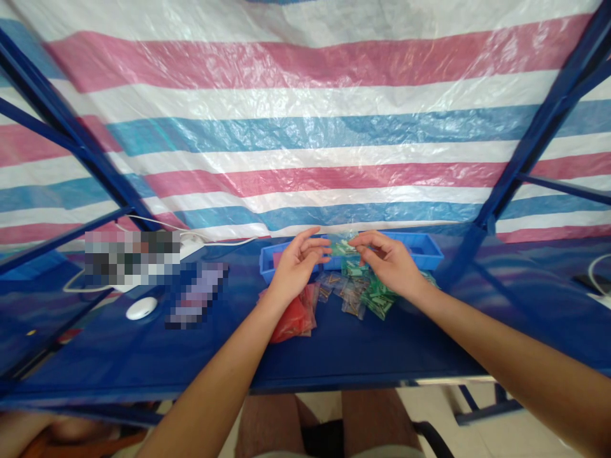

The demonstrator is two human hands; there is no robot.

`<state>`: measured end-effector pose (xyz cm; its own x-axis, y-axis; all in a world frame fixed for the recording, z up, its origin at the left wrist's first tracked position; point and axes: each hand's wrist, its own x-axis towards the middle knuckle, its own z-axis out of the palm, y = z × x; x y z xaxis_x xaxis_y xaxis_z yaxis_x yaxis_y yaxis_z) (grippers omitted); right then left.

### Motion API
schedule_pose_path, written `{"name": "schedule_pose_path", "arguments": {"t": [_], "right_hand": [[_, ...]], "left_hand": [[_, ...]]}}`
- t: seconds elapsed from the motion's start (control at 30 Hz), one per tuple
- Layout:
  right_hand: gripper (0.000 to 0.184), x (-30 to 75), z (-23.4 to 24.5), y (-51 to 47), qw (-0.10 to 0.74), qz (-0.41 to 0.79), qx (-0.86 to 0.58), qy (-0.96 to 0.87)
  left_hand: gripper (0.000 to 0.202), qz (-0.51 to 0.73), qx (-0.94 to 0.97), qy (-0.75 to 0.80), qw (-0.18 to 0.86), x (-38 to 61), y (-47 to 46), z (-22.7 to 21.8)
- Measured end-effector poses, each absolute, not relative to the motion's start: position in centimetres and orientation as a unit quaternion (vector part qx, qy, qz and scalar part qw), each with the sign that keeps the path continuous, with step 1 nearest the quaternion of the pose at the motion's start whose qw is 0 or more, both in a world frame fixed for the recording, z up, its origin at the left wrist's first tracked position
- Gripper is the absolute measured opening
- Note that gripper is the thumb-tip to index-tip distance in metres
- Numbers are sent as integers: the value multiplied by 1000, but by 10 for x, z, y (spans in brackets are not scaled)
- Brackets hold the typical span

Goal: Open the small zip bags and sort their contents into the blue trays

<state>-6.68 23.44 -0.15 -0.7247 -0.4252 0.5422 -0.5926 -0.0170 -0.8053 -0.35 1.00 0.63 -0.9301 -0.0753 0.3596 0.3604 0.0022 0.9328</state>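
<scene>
My left hand [296, 262] and my right hand [387, 259] hover close together over the blue table, fingers curled toward each other. Between their fingertips is a small clear plastic bag [341, 247] with green pieces inside; both hands pinch it. Below the hands lie a pile of small bags with green parts [377, 298], several clear bags with dark brownish parts [344, 291], and a stack of red bags [294, 318] under my left wrist. A shallow blue tray [427, 251] sits just behind the hands.
A white round object [141, 308] and a white cable [224, 242] lie at the left of the table. Blue metal frame posts [534, 146] rise on both sides. A striped tarp [305, 114] hangs behind. The table's front edge is near my knees.
</scene>
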Motion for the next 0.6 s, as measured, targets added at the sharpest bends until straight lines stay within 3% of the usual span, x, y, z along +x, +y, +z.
{"name": "schedule_pose_path", "arguments": {"t": [0.3, 0.6], "right_hand": [[53, -87, -6, 245, 235, 563, 319, -725], [60, -92, -9, 248, 299, 461, 348, -760]], "left_hand": [[40, -654, -74, -710, 248, -7, 1, 11], [40, -648, -59, -712, 264, -3, -1, 15]]}}
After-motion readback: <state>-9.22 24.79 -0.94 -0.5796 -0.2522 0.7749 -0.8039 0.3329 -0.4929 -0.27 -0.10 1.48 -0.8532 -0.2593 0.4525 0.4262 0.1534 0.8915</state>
